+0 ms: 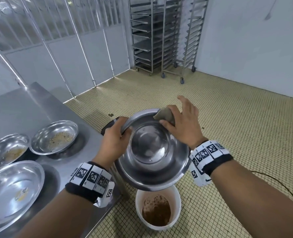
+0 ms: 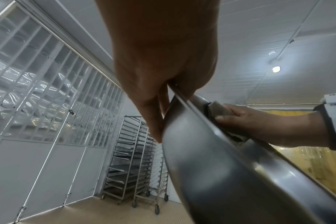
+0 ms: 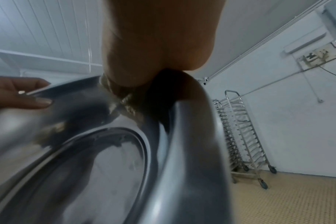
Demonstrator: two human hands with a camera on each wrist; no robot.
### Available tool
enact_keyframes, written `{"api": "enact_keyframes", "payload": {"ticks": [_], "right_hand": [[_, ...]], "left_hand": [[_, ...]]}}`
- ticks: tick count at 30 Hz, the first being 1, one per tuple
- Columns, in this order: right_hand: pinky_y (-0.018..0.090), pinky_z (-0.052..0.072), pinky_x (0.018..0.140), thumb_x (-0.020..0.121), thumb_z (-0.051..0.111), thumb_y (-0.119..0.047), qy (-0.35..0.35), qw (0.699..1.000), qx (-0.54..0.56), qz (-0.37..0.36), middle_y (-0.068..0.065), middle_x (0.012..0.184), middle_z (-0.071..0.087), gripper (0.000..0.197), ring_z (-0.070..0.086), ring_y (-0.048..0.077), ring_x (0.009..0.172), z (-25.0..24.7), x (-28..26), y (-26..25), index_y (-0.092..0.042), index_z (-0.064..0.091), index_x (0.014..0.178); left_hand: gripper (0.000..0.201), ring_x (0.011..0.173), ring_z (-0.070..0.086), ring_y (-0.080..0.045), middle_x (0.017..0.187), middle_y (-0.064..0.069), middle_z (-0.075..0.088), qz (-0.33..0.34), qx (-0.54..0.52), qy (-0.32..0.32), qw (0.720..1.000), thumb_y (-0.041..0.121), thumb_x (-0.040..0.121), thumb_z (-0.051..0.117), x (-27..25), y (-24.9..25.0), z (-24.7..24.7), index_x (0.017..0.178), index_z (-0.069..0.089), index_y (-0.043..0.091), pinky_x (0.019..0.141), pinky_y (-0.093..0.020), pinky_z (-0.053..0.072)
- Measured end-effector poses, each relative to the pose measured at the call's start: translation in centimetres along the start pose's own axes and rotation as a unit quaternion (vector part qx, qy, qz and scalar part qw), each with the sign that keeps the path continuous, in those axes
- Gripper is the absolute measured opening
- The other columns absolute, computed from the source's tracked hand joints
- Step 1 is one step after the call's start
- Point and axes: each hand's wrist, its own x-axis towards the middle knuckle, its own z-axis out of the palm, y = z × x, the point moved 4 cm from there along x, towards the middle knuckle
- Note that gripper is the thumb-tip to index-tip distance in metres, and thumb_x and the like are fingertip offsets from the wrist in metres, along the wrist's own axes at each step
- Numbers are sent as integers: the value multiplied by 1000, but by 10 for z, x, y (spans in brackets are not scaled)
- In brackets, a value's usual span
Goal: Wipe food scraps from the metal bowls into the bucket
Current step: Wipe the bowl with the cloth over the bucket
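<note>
from the head view, the left hand (image 1: pixel 115 140) gripped the far left rim of a metal bowl (image 1: pixel 152 152), thumb curled over the inside edge and fingers wrapped behind it. the bowl was tilted toward the person and held in the air above a white bucket (image 1: pixel 157 210) that stood on the tiled floor (image 1: pixel 236 117) just beside the corner of the steel table (image 1: pixel 30 109); brown scraps lay in the bucket's bottom. the right hand (image 1: pixel 183 124) pinched a brownish cloth (image 1: pixel 165 114) against the bowl's upper inner wall, thumb under the cloth, while the outer fingers stood spread and lifted. the bowl's inside looked mostly wiped. on the table sat three other bowls: two soiled bowls (image 1: pixel 55 137) with tan residue and a near bowl (image 1: pixel 13 191) with a small yellowish smear. rolling racks (image 1: pixel 161 36) stood at the back wall.

from the left wrist view, the left hand's fingers (image 2: pixel 152 121) lay along the bowl's outer wall, with the rim clamped between them and the thumb. beyond the rim the right hand pressed the cloth (image 2: pixel 219 110) to the inside.

from the right wrist view, blurred and close, the cloth (image 3: pixel 128 98) seemed bunched under the palm against the bowl's inner slope, and the left hand's thumb (image 3: pixel 29 103) rested on the inside by the rim.
</note>
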Motion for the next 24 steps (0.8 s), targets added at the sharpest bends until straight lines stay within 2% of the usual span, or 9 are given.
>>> {"api": "enact_keyframes", "payload": {"ticks": [2, 5, 7, 8, 10, 13, 15, 20, 24], "right_hand": [[58, 31, 115, 91, 52, -69, -23, 999, 30, -7, 10, 156, 33, 60, 36, 33, 141, -2, 1, -2, -22, 56, 127], [50, 30, 117, 91, 33, -79, -58, 996, 74, 3, 0, 155, 38, 71, 36, 23, 140, -7, 3, -7, -24, 61, 126], [46, 33, 116, 97, 25, -72, -69, 987, 146, 12, -4, 153, 42, 66, 41, 18, 138, -7, 1, -4, -28, 62, 127], [44, 38, 114, 99, 28, -68, -69, 981, 183, 13, -6, 148, 48, 60, 46, 14, 133, -5, -1, -1, -28, 63, 127], [43, 49, 104, 100, 46, -60, -76, 964, 253, 15, -12, 126, 64, 42, 59, 7, 115, -1, -5, 8, -29, 64, 122], [41, 53, 94, 92, 69, -48, -96, 957, 272, -6, -18, 108, 67, 22, 63, 4, 104, -1, -4, 12, -34, 68, 109], [42, 52, 90, 87, 72, -48, -79, 968, 239, -17, -18, 103, 63, 20, 60, 4, 101, -5, 2, 10, -36, 67, 102], [33, 55, 69, 86, 64, -69, -66, 977, 196, 58, -14, 82, 68, 36, 66, 7, 74, -7, -2, 9, -36, 59, 97], [25, 48, 55, 91, 71, -52, -26, 974, 208, 84, -13, 71, 66, 23, 62, 6, 59, 1, -21, 18, -33, 60, 98]], "left_hand": [[21, 70, 61, 1, 73, 9, 63, 7, 3, -12, 1000, 20, 100, 61, 1, 3, 0, 92, 54, 38, 58, -10, 42], [31, 66, 59, 1, 69, 10, 58, 23, 16, -32, 999, 18, 99, 62, 4, 6, 3, 84, 50, 41, 57, -9, 39], [27, 66, 59, -2, 69, 9, 58, 30, 25, -37, 999, 19, 100, 61, 5, 8, 3, 85, 51, 39, 56, -11, 41], [22, 66, 60, -5, 70, 8, 60, 30, 28, -40, 998, 20, 101, 61, 7, 8, 3, 88, 53, 36, 56, -13, 42], [10, 65, 59, -10, 72, 5, 61, 26, 39, -47, 998, 23, 101, 60, 8, 7, 1, 94, 56, 28, 55, -17, 42], [2, 68, 60, -6, 77, 5, 63, 37, 53, -55, 996, 24, 101, 60, 10, 9, 2, 99, 59, 24, 60, -19, 43], [5, 72, 62, -6, 79, 5, 64, 44, 47, -55, 996, 23, 101, 60, 10, 12, 4, 105, 62, 20, 62, -20, 45], [8, 72, 63, -8, 79, 3, 66, 47, 42, -67, 996, 23, 102, 59, 13, 19, 6, 109, 63, 22, 65, -27, 49], [9, 72, 63, -6, 80, 6, 67, 37, 42, -67, 996, 25, 102, 60, 16, 16, 4, 109, 63, 28, 62, -19, 47]]}}
